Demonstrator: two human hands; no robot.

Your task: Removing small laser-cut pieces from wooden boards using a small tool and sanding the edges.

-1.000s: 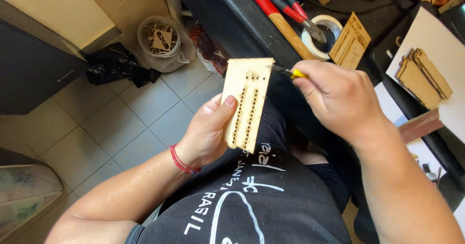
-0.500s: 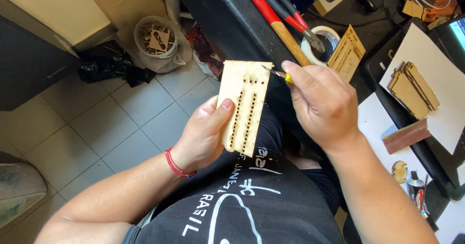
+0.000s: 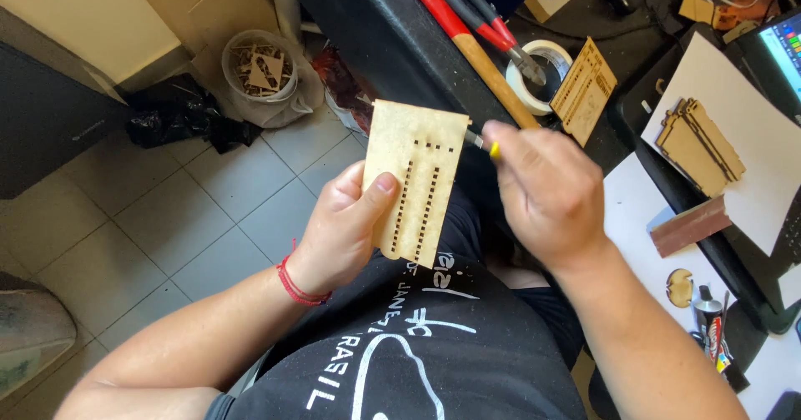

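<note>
Two hands work at mid-frame. Left hand (image 3: 346,224) grips a thin laser-cut plywood panel (image 3: 417,182), thumb across its face, panel upright and slightly tilted over the lap. Right hand (image 3: 546,191) is closed around a small yellow-handled tool (image 3: 484,145), tip touching the panel's right edge near its slot rows. Upper right: red-handled pliers (image 3: 480,20), tape roll (image 3: 542,65), stacked wooden pieces (image 3: 699,146) on white paper.

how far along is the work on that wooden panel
Done: the wooden panel already carries rows of cut slots, and a stack of similar cut pieces lies on white paper on the desk. In hand: the left hand holds the panel upright while the right hand presses a yellow-tipped tool against its right edge. Left: how much edge remains cannot be told.
</note>
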